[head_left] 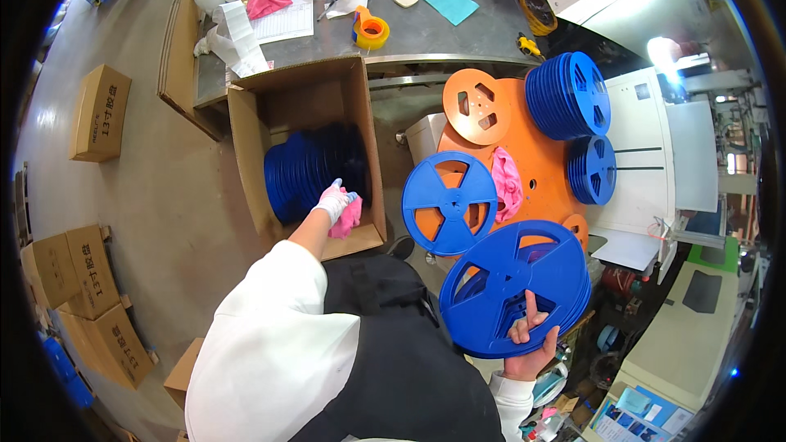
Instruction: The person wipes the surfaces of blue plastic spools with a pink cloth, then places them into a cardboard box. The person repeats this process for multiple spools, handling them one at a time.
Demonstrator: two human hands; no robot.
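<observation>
My left hand (335, 201), in a white glove with bluish fingertips, reaches into an open cardboard box (357, 246). Its fingers are closed on a pink cloth (347, 218). Just beyond it, a row of blue reels (299, 168) stands on edge inside the box. My bare right hand (532, 344) grips a small stack of large blue reels (483, 315), with fingers through a cut-out in the top one and the palm at the rim. A single blue reel (434, 190) lies flat beside that stack, partly over the orange round table (544, 188).
On the orange table are an orange disc (465, 82), another pink cloth (506, 184) and two blue reel stacks (565, 102). A grey workbench (336, 37) beyond holds tape (371, 31), papers and rags. Closed cartons (102, 115) stand on the left floor; machinery (688, 319) lines the right.
</observation>
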